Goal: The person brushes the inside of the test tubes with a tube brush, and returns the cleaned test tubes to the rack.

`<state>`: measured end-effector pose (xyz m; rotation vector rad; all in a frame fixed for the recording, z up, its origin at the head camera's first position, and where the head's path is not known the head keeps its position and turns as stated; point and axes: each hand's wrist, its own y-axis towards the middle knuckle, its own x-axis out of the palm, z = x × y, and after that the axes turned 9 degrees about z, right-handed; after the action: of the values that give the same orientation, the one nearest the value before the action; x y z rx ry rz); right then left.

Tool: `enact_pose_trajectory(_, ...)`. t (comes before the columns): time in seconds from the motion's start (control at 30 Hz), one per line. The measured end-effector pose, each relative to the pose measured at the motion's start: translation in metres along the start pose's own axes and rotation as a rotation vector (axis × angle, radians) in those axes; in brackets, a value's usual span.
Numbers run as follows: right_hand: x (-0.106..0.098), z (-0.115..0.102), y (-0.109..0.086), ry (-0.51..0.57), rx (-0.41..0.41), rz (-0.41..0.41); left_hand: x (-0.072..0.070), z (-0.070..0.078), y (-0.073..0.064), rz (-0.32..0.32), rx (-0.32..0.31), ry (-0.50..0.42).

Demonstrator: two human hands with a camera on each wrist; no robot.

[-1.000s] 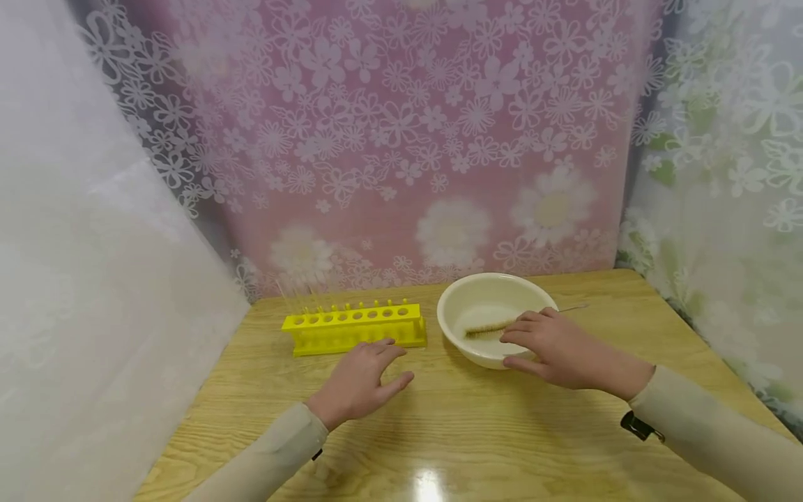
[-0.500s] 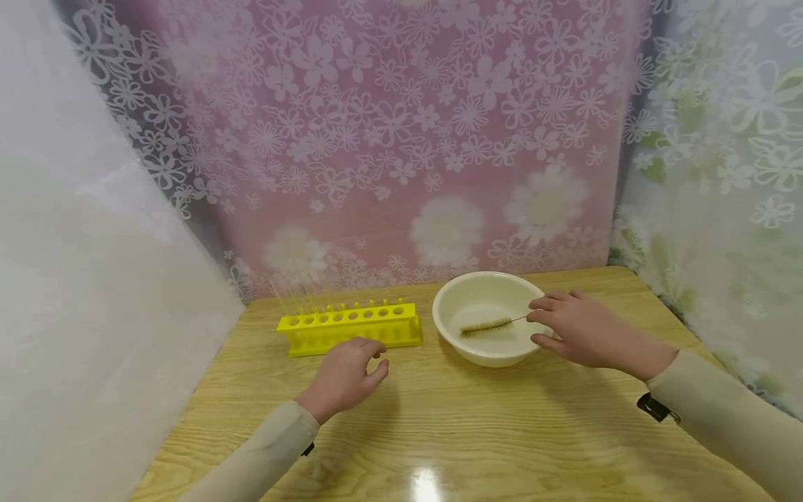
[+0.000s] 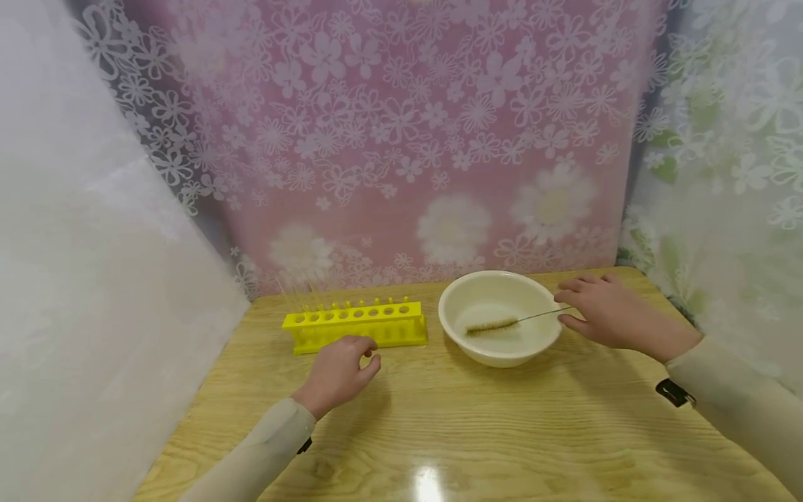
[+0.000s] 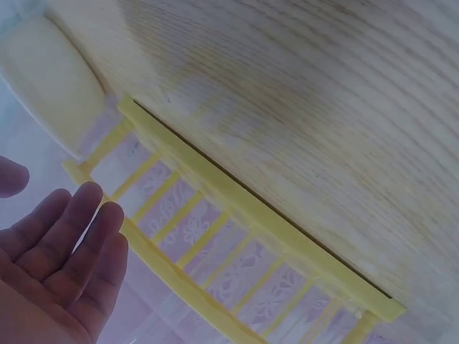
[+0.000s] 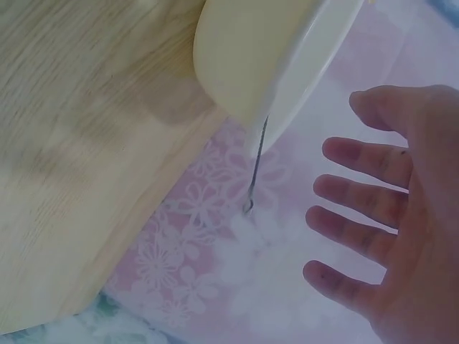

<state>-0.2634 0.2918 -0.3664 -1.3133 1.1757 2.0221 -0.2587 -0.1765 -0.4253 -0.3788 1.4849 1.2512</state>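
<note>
A test tube brush [image 3: 492, 327] lies in the white bowl [image 3: 458, 336], its thin wire handle [image 3: 542, 314] running over the right rim. My right hand [image 3: 617, 317] hovers just right of that rim, above the handle. In the right wrist view the fingers [image 5: 355, 196] are spread and loosely bent, apart from the handle's looped end [image 5: 248, 206]. My left hand [image 3: 339, 369] hangs in front of the yellow test tube rack [image 3: 376, 328], fingers relaxed and holding nothing. Several clear glass tubes [image 3: 301, 293] stand at the left end of the rack.
Everything stands on a wooden table [image 3: 439, 418]. A pink floral curtain [image 3: 389, 230] hangs behind it, with pale sheets [image 3: 113, 279] at the left and a floral one [image 3: 721, 209] at the right.
My right hand has moved right, from over the bowl and brush to beyond the rim. My left hand has drawn slightly left, its fingers a little more bent. The brush has stayed in place.
</note>
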Motion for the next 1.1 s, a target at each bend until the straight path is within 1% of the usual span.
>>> enact_pose_trajectory(0.27,0.0,0.008,0.0,-0.01,0.028,-0.046,0.001,-0.004,-0.001,-0.011,-0.028,0.017)
enact_pose_trajectory(0.4,0.002,0.012,0.001,-0.016,0.056,-0.09,0.0,-0.005,-0.003,-0.02,-0.049,0.032)
enact_pose_trajectory(0.5,0.005,0.016,-0.002,-0.035,0.074,-0.133,-0.001,-0.005,-0.004,-0.024,-0.06,0.027)
enact_pose_trajectory(0.67,0.01,0.022,-0.006,-0.062,0.064,-0.194,-0.003,-0.006,-0.004,-0.021,-0.066,0.009)
enact_pose_trajectory(0.8,0.014,0.023,-0.006,-0.037,0.049,-0.166,-0.004,-0.006,-0.003,-0.008,-0.071,-0.003)
enact_pose_trajectory(0.9,0.016,0.02,-0.005,-0.006,0.046,-0.149,-0.003,-0.006,-0.004,-0.016,-0.075,-0.004)
enact_pose_trajectory(1.1,0.017,0.014,-0.003,0.066,0.04,-0.114,-0.004,-0.008,-0.004,-0.029,-0.055,0.004)
